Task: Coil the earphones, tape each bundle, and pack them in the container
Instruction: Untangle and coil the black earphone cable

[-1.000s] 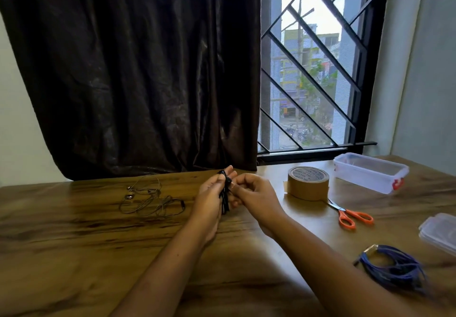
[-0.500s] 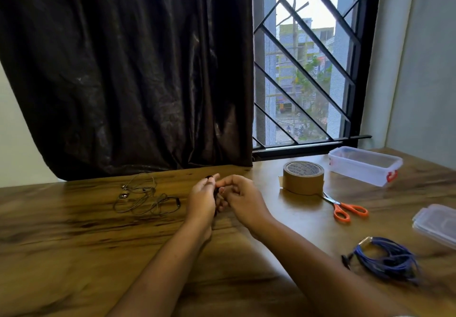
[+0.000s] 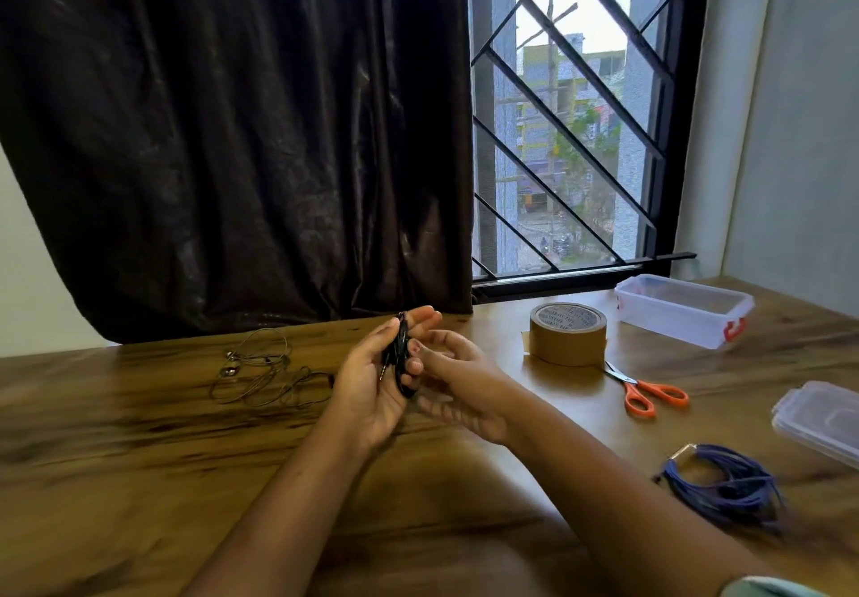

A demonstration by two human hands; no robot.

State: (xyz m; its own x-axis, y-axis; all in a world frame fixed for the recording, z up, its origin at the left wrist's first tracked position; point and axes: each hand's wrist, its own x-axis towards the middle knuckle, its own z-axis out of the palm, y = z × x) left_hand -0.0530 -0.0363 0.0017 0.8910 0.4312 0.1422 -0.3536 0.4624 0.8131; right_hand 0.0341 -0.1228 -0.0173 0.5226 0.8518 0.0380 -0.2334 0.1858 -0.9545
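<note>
Wooden desk (image 3: 139, 457) by a barred window: mid-frame, left hand (image 3: 372, 382) thumb-pins the black coiled earphone bundle (image 3: 399, 359); right hand (image 3: 465, 382) fingers (image 3: 458, 343) loosely curled, empty. Coiling looks done (taping next): fetch the brown tape roll (image 3: 567, 333).

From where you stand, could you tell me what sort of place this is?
Probably a room in a home or small office: a wooden table against a dark brown curtain and a barred window overlooking buildings.
</note>
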